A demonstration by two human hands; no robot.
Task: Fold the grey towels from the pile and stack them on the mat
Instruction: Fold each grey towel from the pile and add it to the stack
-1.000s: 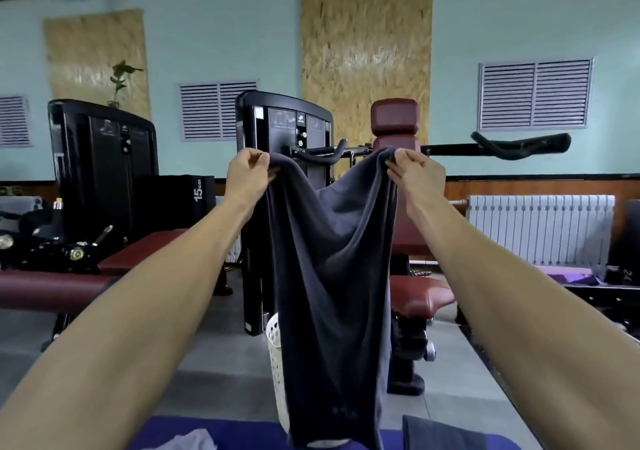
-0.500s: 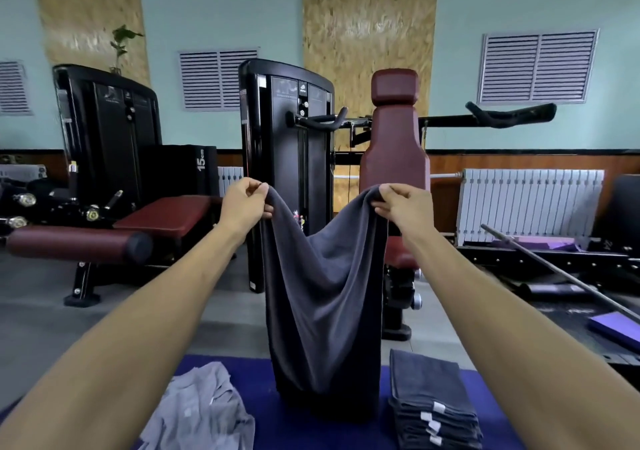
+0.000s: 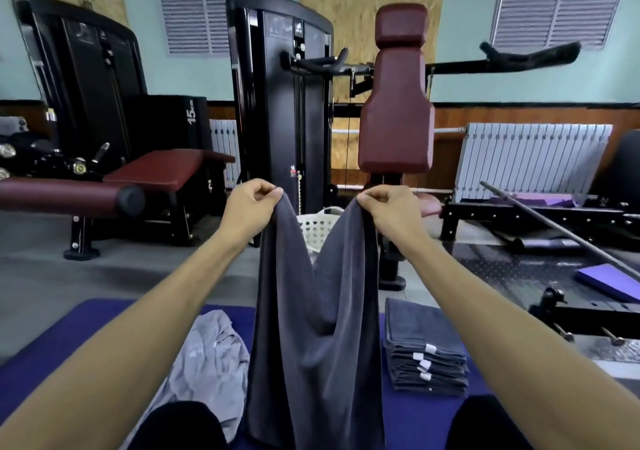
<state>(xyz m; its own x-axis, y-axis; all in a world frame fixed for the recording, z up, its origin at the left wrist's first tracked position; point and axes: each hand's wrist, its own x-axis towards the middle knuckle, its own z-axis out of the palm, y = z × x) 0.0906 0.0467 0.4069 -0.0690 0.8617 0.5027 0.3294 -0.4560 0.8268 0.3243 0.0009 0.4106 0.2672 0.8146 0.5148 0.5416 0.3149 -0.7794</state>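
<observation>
A dark grey towel (image 3: 315, 339) hangs lengthwise in front of me, sagging in a V between its top corners. My left hand (image 3: 247, 209) pinches the left corner and my right hand (image 3: 386, 209) pinches the right one. Its lower end reaches down between my knees over the purple mat (image 3: 69, 342). A stack of several folded dark grey towels (image 3: 424, 349) sits on the mat to the right. A crumpled light grey towel (image 3: 207, 363) lies on the mat to the left.
A white plastic laundry basket (image 3: 317, 228) stands just beyond the mat, partly hidden by the towel. Gym machines with maroon pads (image 3: 396, 103) stand behind it, a bench (image 3: 162, 169) on the left, a steel bar (image 3: 561, 226) and purple pad (image 3: 609, 280) on the right.
Both hands have lowered the towel from head height toward the mat, and my view has tilted down, bringing the mat, folded stack and crumpled towel into sight.
</observation>
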